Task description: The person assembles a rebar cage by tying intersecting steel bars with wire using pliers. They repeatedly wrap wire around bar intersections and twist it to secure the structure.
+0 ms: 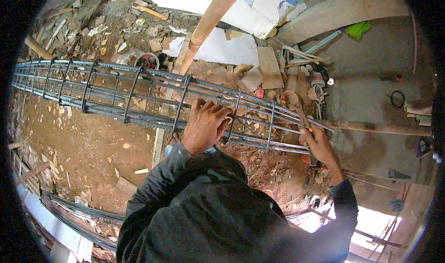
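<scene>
A long rebar cage (134, 96), made of ribbed bars tied with square stirrups, runs across in front of me from the far left to the right. My left hand (204, 126) is closed over its bars near the middle, fingers curled beside a stirrup (235, 110). At the cage's right end, my right hand (321, 146) is wrapped round a long hand tool (315, 160) with a dark lower end and a touch of orange. The tool crosses the bar ends; its exact kind is unclear. My dark sleeves and hood cover the lower middle.
A bamboo pole (208, 26) slants up beyond the cage, beside white panels (222, 47) and rubble (106, 31). A wooden batten (158, 147) passes below the cage. Loose rebar (83, 206) lies at lower left. A grey wall (371, 77) stands right, with a horizontal pole (380, 127).
</scene>
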Demonstrator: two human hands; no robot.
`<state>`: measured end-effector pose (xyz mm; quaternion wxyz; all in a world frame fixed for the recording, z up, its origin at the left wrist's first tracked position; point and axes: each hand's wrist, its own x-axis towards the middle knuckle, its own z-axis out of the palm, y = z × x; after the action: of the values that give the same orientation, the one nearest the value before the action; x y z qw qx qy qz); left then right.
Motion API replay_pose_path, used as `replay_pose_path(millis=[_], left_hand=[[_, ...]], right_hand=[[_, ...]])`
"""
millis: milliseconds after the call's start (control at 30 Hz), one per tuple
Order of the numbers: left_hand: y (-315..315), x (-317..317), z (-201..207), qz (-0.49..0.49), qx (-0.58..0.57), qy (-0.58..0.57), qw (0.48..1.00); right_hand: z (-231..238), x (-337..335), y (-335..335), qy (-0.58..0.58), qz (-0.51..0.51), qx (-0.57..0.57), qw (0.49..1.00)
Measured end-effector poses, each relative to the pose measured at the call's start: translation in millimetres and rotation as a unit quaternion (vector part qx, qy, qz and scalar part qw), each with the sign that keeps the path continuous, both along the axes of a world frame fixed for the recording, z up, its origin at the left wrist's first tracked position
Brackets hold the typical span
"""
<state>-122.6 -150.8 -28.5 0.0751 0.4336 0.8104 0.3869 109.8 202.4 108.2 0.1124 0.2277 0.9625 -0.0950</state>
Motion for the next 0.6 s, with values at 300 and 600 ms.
replay_pose_path(millis=[300,600], left_hand=[[2,4,-3,0.047,0.035,0.082,0.995],[2,3,-7,0.045,0.033,0.061,0.997]], right_hand=[[99,-120,-109,-0.122,0.273,0.088,0.950],[74,-143,-130,-0.135,0.462,0.270,0.834]])
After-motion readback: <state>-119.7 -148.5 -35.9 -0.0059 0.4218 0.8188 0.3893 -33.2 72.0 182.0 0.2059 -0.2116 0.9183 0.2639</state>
